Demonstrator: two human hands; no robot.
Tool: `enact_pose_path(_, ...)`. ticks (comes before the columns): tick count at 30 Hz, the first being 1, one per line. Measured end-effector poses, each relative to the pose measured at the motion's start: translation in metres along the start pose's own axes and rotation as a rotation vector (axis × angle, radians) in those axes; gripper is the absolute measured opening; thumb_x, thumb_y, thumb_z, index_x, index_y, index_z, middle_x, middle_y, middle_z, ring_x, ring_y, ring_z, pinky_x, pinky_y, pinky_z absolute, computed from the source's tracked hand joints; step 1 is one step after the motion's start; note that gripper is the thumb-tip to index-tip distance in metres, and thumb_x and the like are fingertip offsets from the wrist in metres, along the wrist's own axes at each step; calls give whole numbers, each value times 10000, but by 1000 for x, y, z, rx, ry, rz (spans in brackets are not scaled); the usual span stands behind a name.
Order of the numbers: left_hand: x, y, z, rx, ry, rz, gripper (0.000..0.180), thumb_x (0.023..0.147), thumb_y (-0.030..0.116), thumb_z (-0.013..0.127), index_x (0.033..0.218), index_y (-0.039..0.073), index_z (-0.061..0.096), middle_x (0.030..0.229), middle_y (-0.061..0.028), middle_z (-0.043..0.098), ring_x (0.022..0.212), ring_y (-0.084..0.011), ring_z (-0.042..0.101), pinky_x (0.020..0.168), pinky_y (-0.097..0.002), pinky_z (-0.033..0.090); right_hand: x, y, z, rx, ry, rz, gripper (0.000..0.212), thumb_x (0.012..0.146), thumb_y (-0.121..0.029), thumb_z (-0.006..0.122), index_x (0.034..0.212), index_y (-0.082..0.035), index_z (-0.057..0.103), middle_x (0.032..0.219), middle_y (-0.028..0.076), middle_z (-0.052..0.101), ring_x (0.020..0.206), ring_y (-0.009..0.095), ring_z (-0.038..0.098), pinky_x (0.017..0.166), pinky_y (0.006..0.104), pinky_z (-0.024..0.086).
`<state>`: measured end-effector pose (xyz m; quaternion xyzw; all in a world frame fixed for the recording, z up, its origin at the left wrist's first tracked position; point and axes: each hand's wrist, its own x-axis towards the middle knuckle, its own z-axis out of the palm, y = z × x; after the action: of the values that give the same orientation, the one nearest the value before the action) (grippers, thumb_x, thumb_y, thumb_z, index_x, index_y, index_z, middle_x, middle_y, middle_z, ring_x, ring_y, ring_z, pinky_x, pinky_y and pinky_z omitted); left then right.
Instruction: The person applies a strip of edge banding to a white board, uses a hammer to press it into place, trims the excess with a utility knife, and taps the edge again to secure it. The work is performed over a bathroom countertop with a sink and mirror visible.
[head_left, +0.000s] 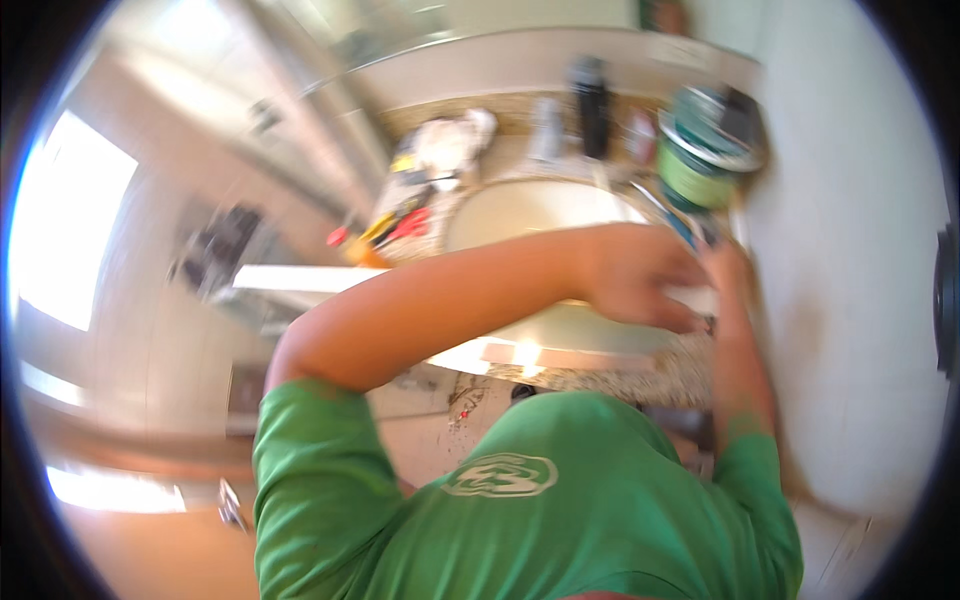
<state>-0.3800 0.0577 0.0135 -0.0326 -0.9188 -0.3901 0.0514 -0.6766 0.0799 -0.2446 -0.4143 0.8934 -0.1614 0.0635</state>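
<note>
My left arm reaches across the pale sink basin (530, 208) to its right side. There my left hand (645, 275) is bent with its fingers curled around a pale spot by the counter; blur hides what they hold. Close beside it, by the wall, my right hand (727, 264) is closed on a slim blue stick-like tool (683, 228), which slants up and to the left with a thin, light tip. Its exact kind is too blurred to tell. Just behind the tool stands a green tub (695, 180) with a pale label and a dark thing on top.
Behind the basin stand a black bottle (592, 115), a pale tube (547, 130) and a small pinkish bottle (640, 135). Left of it lie a white cloth (450, 145), red-handled (410, 223) and yellow-handled tools, and an orange container (363, 252). A white wall (850, 200) bounds the right.
</note>
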Motion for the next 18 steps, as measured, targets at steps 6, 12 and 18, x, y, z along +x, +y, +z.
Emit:
enact_pose_path(6, 13, -4, 11, 303, 114, 66, 415, 875, 488, 678, 977, 90, 739, 904, -192, 734, 907, -437, 688, 831, -518, 545, 24, 21, 5, 28, 26, -70, 679, 914, -628, 633, 1174, -6, 715, 1178, 268, 699, 1107, 417, 671, 943, 538, 523)
enact_pose_path(12, 18, -1, 10, 785, 138, 61, 462, 920, 538, 603, 1008, 137, 814, 970, -119, 782, 950, -363, 737, 816, -489, 576, -3, 1, -43, 606, 185, -51, 767, 926, -685, 592, 1253, 6, 661, 1252, 250, 665, 1172, 373, 633, 1000, 521, 492)
enact_pose_path(18, -3, 8, 28, 719, 346, -172, 446, 900, 582, 633, 912, 174, 813, 843, -67, 774, 828, -318, 758, 664, -491, 570, -68, -37, -97, 1453, -36, -151, 857, 937, -742, 550, 1331, 17, 607, 1326, 232, 631, 1238, 329, 596, 1057, 505, 461)
